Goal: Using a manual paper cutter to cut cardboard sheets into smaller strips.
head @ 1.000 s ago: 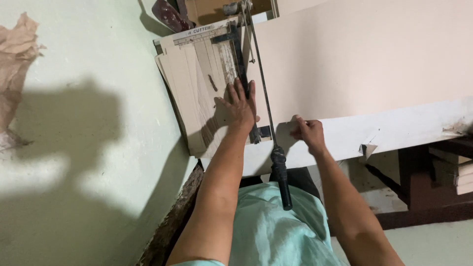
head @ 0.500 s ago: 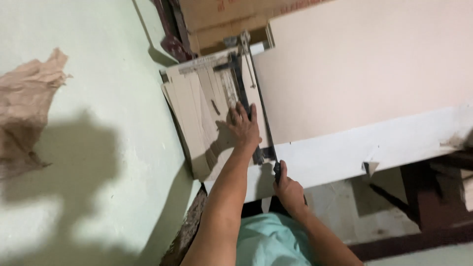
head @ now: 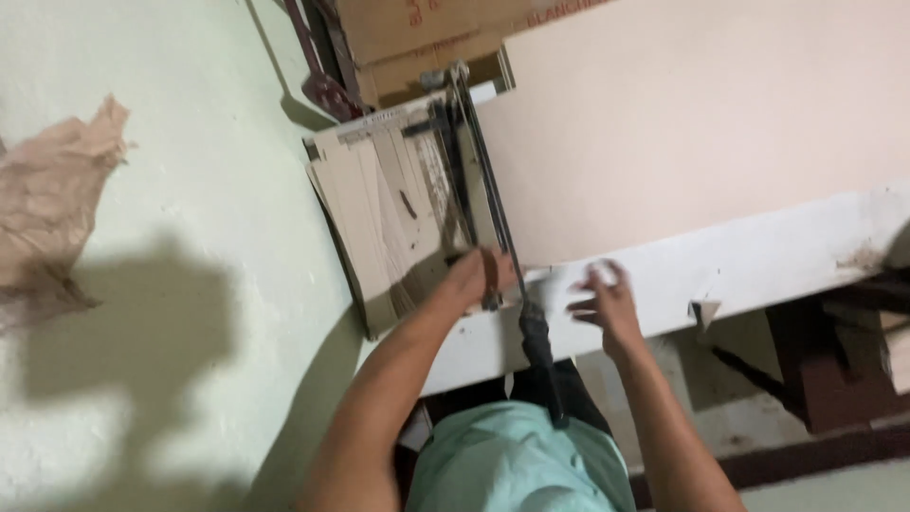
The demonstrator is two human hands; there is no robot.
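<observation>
The left hand [head: 482, 277] presses flat on the stack of thin beige card sheets [head: 379, 223] at its five o'clock corner on the grey lever-arm paper cutter [head: 464, 180] — light, bendy, likely slippery — while the right hand [head: 602, 303], at three o'clock, hangs open, empty

I judge this a small paper or cardboard cutting workshop. I see a lever-arm paper cutter [head: 445, 204] on a worn white workbench [head: 758, 261], a large tan board sheet [head: 701, 114] beside it, cut card strips [head: 365, 223] stacked on the cutter bed, brown cartons [head: 427, 28] behind, and crumpled brown paper [head: 52, 199] on the pale green floor [head: 190, 379].
</observation>
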